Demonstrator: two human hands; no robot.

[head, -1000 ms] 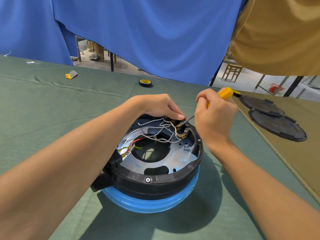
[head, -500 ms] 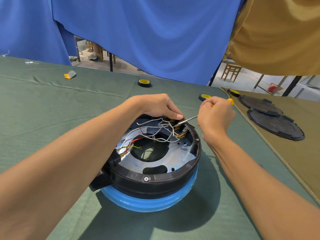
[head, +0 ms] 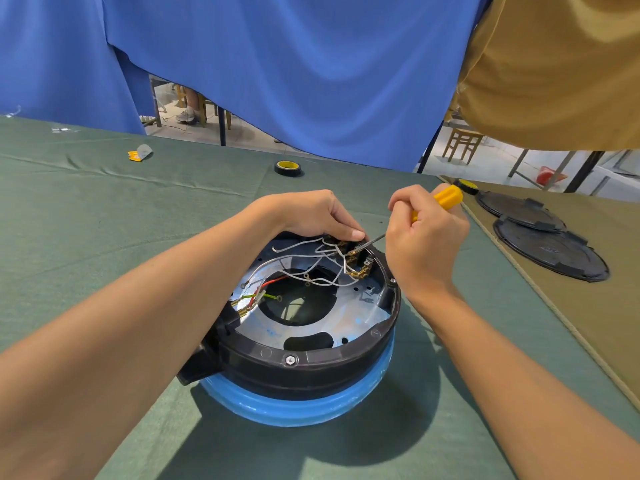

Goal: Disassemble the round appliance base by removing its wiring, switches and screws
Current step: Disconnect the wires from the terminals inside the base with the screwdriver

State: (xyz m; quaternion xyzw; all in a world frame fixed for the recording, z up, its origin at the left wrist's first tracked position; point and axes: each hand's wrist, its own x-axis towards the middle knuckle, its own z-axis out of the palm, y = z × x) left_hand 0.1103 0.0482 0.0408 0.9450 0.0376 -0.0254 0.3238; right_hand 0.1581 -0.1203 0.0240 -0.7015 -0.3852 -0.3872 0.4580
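1. Left hand (head: 311,216): the forearm reaches in from the lower left. Its fingers curl down over the far rim of the round appliance base (head: 304,368), thumb tip by the brass terminals (head: 356,270). What they grip is hidden under the hand.
2. The base stands mid-counter (head: 104,220), open side up, with white wiring (head: 298,256) loose inside.
3. Right hand (head: 426,244): fingers wrapped round the yellow screwdriver (head: 448,198), shaft tip at the terminals, just beside the left thumb.
4. Green cloth extends wide to the left. To the right, past a seam, two black round covers (head: 550,249) lie well apart.
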